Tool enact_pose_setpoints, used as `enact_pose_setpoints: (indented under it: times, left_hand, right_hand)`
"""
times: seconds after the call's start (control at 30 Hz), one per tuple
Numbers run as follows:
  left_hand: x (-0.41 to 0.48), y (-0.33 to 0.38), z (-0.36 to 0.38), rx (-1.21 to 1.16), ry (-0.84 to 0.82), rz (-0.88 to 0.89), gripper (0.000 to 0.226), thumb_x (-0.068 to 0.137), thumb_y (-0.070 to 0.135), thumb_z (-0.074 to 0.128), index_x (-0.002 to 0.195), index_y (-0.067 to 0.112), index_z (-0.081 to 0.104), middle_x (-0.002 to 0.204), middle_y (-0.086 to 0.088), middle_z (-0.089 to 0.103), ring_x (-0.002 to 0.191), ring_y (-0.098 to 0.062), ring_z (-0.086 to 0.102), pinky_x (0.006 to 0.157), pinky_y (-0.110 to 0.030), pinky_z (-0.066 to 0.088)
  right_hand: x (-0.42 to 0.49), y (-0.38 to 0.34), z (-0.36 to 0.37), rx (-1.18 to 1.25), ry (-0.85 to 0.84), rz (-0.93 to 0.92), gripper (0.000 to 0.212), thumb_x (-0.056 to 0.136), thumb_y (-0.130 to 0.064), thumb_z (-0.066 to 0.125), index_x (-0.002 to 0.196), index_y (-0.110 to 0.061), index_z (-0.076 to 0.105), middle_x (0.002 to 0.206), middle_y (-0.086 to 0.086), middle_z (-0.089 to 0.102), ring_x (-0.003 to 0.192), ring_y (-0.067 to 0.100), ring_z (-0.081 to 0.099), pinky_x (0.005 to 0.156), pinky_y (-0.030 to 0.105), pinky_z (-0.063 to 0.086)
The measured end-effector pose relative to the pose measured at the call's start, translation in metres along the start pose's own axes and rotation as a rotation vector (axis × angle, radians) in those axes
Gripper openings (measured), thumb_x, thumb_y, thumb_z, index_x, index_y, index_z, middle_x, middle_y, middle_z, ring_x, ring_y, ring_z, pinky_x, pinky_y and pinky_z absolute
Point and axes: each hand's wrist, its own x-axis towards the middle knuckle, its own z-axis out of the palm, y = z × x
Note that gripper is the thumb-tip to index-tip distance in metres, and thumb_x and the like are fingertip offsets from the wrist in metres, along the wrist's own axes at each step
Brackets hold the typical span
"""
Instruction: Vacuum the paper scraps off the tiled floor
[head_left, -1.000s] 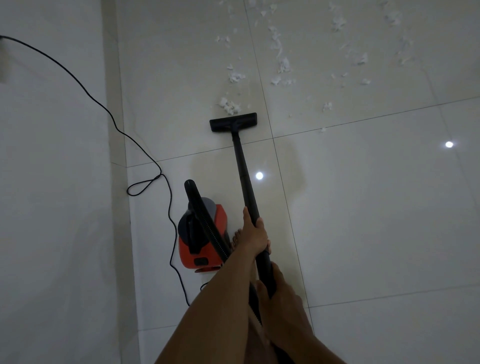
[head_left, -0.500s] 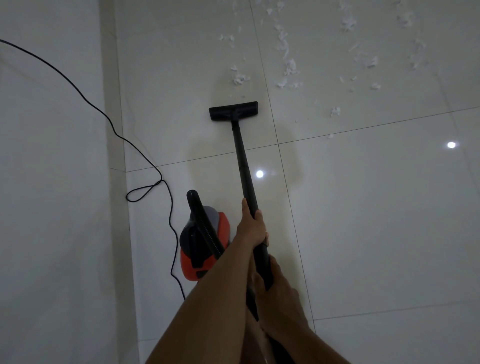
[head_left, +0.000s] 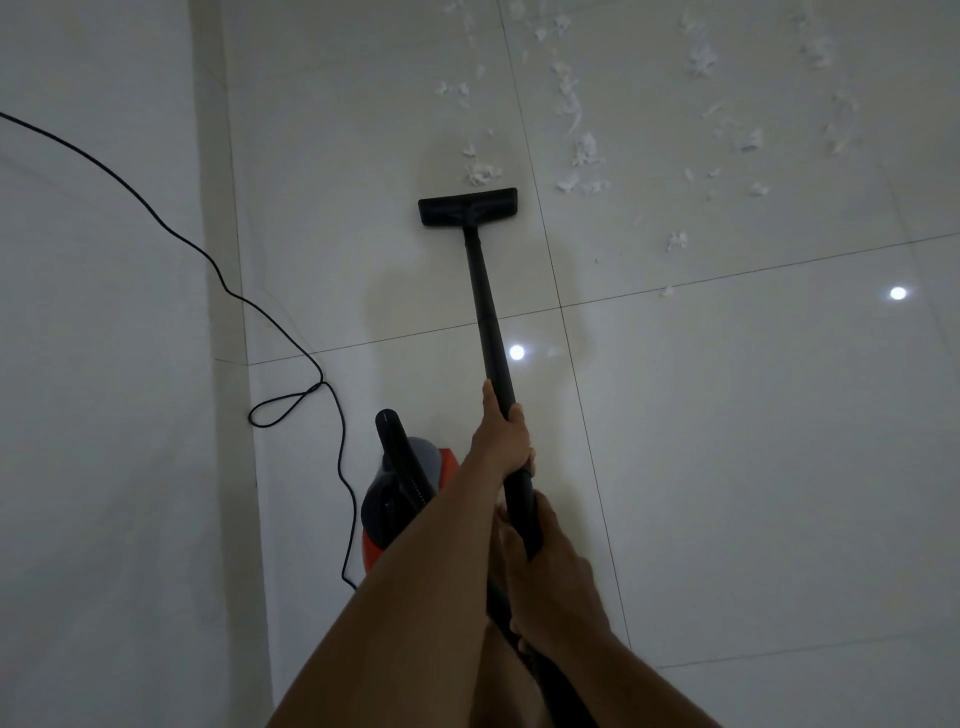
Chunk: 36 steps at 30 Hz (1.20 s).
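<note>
My left grip (head_left: 503, 436) is wrapped round the wand (head_left: 485, 306); my right grip (head_left: 553, 571) clasps it lower down. The nozzle (head_left: 467, 207) sits flat on the floor (head_left: 727, 441), just beside a clump of scraps (head_left: 482, 174), with more scattered beyond and rightward. The vacuum (head_left: 397, 493) stands by my left arm, its cord (head_left: 218, 270) looping leftward.
</note>
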Motion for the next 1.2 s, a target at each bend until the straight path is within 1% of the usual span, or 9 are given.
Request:
enact_pose_setpoints:
  times: [0.2, 0.33, 0.47, 0.6, 0.67, 0.77, 0.87, 1.03, 1.2]
  left_hand:
    - [-0.006, 0.019, -0.001, -0.021, -0.022, -0.016, 0.068, 0.111, 0.035, 0.031, 0.158, 0.045, -0.016, 0.078, -0.012, 0.060, 0.057, -0.018, 0.059, 0.056, -0.032, 0.054]
    - [-0.014, 0.023, 0.000, -0.018, -0.049, -0.016, 0.068, 0.111, 0.034, 0.032, 0.158, 0.045, -0.016, 0.082, -0.014, 0.062, 0.056, -0.018, 0.059, 0.054, -0.031, 0.055]
    - [-0.013, 0.028, -0.005, 0.014, -0.051, -0.001, 0.069, 0.111, 0.034, 0.032, 0.159, 0.043, -0.016, 0.091, -0.016, 0.063, 0.057, -0.016, 0.059, 0.053, -0.029, 0.054]
    - [-0.005, 0.034, -0.014, 0.043, -0.051, 0.014, 0.069, 0.111, 0.034, 0.032, 0.159, 0.043, -0.016, 0.094, -0.017, 0.062, 0.055, -0.016, 0.059, 0.047, -0.026, 0.051]
    - [0.002, 0.039, -0.019, 0.070, -0.043, 0.024, 0.069, 0.111, 0.035, 0.032, 0.158, 0.044, -0.017, 0.094, -0.018, 0.063, 0.054, -0.017, 0.059, 0.045, -0.025, 0.050]
    - [0.017, 0.048, -0.022, 0.105, -0.023, 0.025, 0.067, 0.111, 0.036, 0.031, 0.159, 0.043, -0.017, 0.091, -0.018, 0.064, 0.059, -0.019, 0.060, 0.051, -0.029, 0.053]
    - [0.026, 0.053, -0.020, 0.111, -0.002, 0.019, 0.067, 0.111, 0.036, 0.030, 0.159, 0.043, -0.015, 0.090, -0.017, 0.063, 0.060, -0.019, 0.061, 0.055, -0.032, 0.055]
    - [0.036, 0.063, -0.010, 0.093, 0.012, 0.021, 0.065, 0.111, 0.036, 0.030, 0.160, 0.043, -0.013, 0.085, -0.013, 0.062, 0.057, -0.016, 0.059, 0.051, -0.028, 0.051]
    - [0.049, 0.077, -0.001, 0.053, 0.027, 0.008, 0.066, 0.111, 0.035, 0.032, 0.160, 0.043, -0.012, 0.082, -0.013, 0.062, 0.054, -0.016, 0.057, 0.050, -0.029, 0.052]
  right_hand:
    - [0.000, -0.016, -0.011, -0.016, 0.010, 0.031, 0.063, 0.107, -0.047, 0.042, 0.161, -0.045, 0.011, 0.112, -0.003, 0.073, 0.065, 0.010, 0.069, 0.065, 0.034, 0.065]
    - [-0.014, -0.030, -0.018, 0.000, 0.030, 0.007, 0.063, 0.109, -0.036, 0.043, 0.163, -0.039, 0.011, 0.146, -0.005, 0.058, 0.109, 0.015, 0.070, 0.081, 0.022, 0.057]
    - [-0.012, -0.038, -0.017, -0.001, 0.013, 0.031, 0.061, 0.108, -0.043, 0.042, 0.162, -0.041, 0.013, 0.135, -0.003, 0.066, 0.080, 0.010, 0.070, 0.075, 0.027, 0.063]
    - [-0.010, -0.056, -0.027, 0.051, 0.005, 0.020, 0.055, 0.112, -0.036, 0.032, 0.162, -0.036, 0.010, 0.145, -0.001, 0.056, 0.061, -0.009, 0.042, 0.056, -0.010, 0.034]
    - [-0.006, -0.067, -0.030, 0.082, -0.017, -0.004, 0.052, 0.112, -0.031, 0.032, 0.160, -0.036, 0.012, 0.150, 0.002, 0.044, 0.066, -0.004, 0.041, 0.067, -0.009, 0.037]
    - [0.007, -0.066, -0.022, 0.088, -0.042, -0.051, 0.053, 0.111, -0.034, 0.039, 0.159, -0.041, 0.019, 0.116, -0.017, 0.055, 0.072, 0.002, 0.059, 0.066, 0.023, 0.058]
    - [0.019, -0.064, -0.025, 0.093, -0.029, -0.028, 0.054, 0.110, -0.038, 0.037, 0.160, -0.043, 0.016, 0.089, -0.013, 0.060, 0.061, 0.002, 0.061, 0.053, 0.019, 0.051]
    - [0.029, -0.066, -0.041, 0.061, -0.039, -0.008, 0.057, 0.110, -0.034, 0.039, 0.161, -0.042, 0.016, 0.081, -0.011, 0.052, 0.056, 0.007, 0.060, 0.056, 0.027, 0.061]
    - [0.039, -0.078, -0.067, -0.028, -0.041, -0.002, 0.052, 0.112, -0.032, 0.033, 0.163, -0.032, 0.019, 0.075, -0.013, 0.038, 0.058, 0.001, 0.036, 0.050, -0.006, 0.036]
